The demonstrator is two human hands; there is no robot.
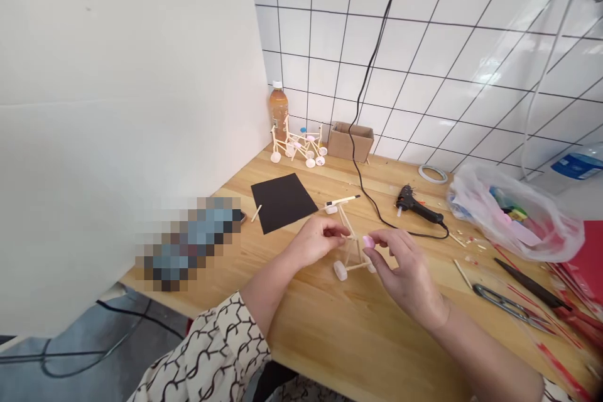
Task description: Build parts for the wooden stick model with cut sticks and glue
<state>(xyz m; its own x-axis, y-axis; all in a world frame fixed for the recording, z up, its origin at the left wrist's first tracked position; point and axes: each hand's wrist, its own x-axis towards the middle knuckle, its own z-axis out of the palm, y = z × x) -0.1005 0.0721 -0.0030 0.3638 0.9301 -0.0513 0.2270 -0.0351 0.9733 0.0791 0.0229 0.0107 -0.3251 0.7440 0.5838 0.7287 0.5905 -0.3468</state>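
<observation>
A small tricycle-like frame of pale sticks [344, 217] stands on the wooden table, with white round wheels [340, 271] and a black-tipped crossbar at its far end. My left hand [320, 240] pinches the frame's sticks from the left side. Between the thumb and fingers of my right hand [407, 267] is a small pink piece [369, 242], held close to the right of the frame. The right hand partly covers one near wheel.
Behind are stick models [296, 146], a bottle [279, 114] and a cardboard box [351, 141]. Black paper [284, 202] lies left. Toward the right are a glue gun [419, 205] with its cord, tape [432, 174], a plastic bag [513, 213], scissors [511, 306] and red sheets [588, 264].
</observation>
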